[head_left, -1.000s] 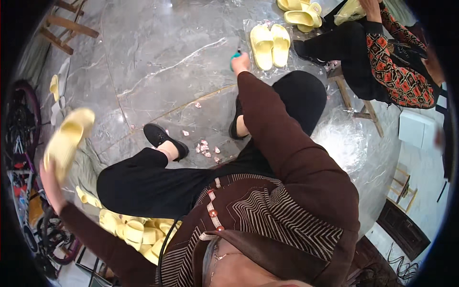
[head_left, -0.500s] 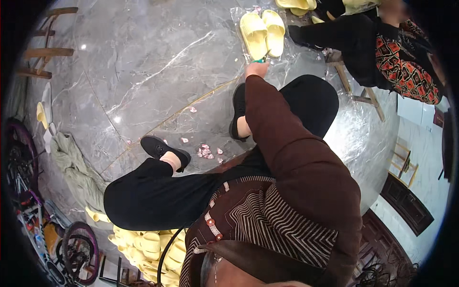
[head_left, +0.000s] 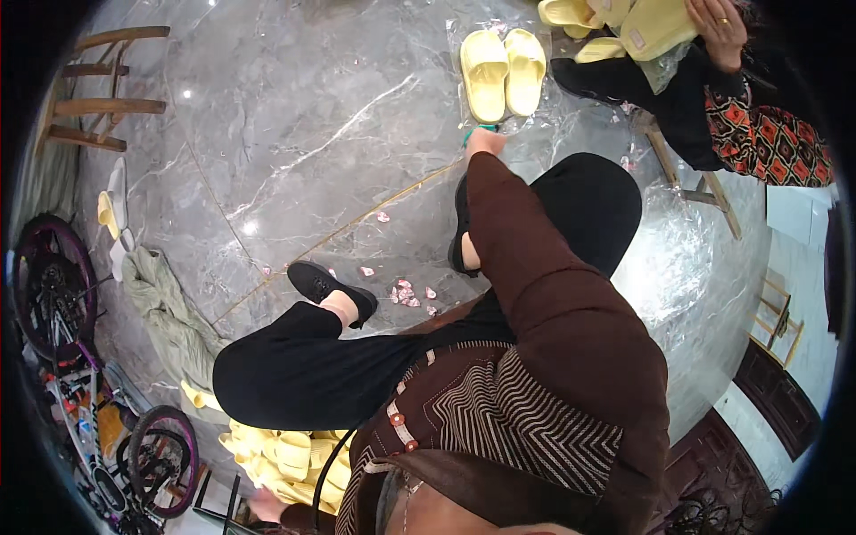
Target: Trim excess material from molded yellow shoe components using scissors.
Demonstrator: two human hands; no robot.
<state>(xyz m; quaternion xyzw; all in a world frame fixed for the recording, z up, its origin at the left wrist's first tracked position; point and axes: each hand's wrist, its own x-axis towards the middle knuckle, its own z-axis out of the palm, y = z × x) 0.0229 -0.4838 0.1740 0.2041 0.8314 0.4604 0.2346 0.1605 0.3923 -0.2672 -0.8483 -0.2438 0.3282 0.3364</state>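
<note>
My right hand (head_left: 484,143) is closed around a small green-handled tool (head_left: 479,131), mostly hidden by the fingers. It is low over the floor, at the near end of a pair of yellow slippers (head_left: 505,76) that lie side by side on clear plastic film. My left hand (head_left: 265,506) shows at the lower left beside a heap of yellow slippers (head_left: 290,456); its fingers are blurred. Beyond my right hand, a co-worker's hand (head_left: 719,31) holds a yellow slipper (head_left: 657,28) with clear plastic hanging under it.
Pink-and-white scraps (head_left: 404,292) lie near my shoes. At left are a wooden stool (head_left: 109,107), a grey-green cloth (head_left: 169,308) and a bicycle (head_left: 89,428). More yellow slippers (head_left: 568,13) lie by the co-worker, next to another wooden stool (head_left: 704,192).
My left hand has come into view by the slipper heap. My right hand has drawn slightly back from the slipper pair. The co-worker's hand and a held slipper now show at upper right.
</note>
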